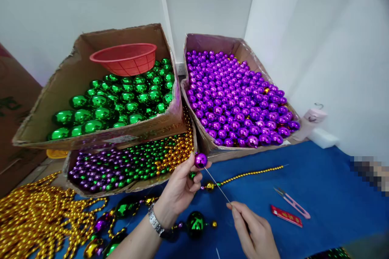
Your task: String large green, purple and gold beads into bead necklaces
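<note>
A shiny purple bead is pinched between the thumb and fingers of my left hand; a small green bead shows by those fingers. My right hand grips a long thin needle near its lower end. The needle slants up to the left, and its far end meets the purple bead; whether it has entered the hole I cannot tell. Below my hands, a large green bead lies on the blue cloth in a strung row. Behind my left hand, a gold bead strand runs to the right.
Cardboard boxes hold green balls, purple balls and small mixed beads. A red basket sits in the green box. Gold bead strings heap at left. Pink thread snips and a red packet lie at right.
</note>
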Action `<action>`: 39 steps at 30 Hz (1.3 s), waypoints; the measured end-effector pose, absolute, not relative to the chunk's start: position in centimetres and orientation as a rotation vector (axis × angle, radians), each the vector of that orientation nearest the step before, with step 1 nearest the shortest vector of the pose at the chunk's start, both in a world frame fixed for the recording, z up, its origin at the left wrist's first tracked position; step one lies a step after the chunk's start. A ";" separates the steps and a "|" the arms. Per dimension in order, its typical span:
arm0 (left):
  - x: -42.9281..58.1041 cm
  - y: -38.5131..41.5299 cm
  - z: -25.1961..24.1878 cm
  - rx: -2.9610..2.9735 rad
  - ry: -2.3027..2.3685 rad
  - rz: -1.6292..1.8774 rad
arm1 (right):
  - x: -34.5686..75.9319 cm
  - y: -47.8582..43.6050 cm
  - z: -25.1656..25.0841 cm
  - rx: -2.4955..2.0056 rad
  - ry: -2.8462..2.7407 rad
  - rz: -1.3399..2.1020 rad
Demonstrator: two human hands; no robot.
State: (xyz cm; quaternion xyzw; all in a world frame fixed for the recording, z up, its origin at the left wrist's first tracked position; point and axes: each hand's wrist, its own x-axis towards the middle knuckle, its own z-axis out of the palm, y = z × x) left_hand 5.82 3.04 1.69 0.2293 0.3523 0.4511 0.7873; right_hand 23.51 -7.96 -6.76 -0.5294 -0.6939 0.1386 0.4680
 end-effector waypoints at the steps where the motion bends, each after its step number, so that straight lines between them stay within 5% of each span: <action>1: 5.8 3.0 1.6 0.495 0.760 0.971 | 23.5 -7.9 -6.8 -1.299 -1.715 0.340; 18: 6.1 1.4 0.6 0.875 0.905 1.022 | 23.1 -7.4 -6.7 -1.298 -1.774 0.376; 39: 5.2 1.4 -0.2 0.523 0.868 1.023 | 23.1 -7.3 -6.8 -1.318 -1.764 0.334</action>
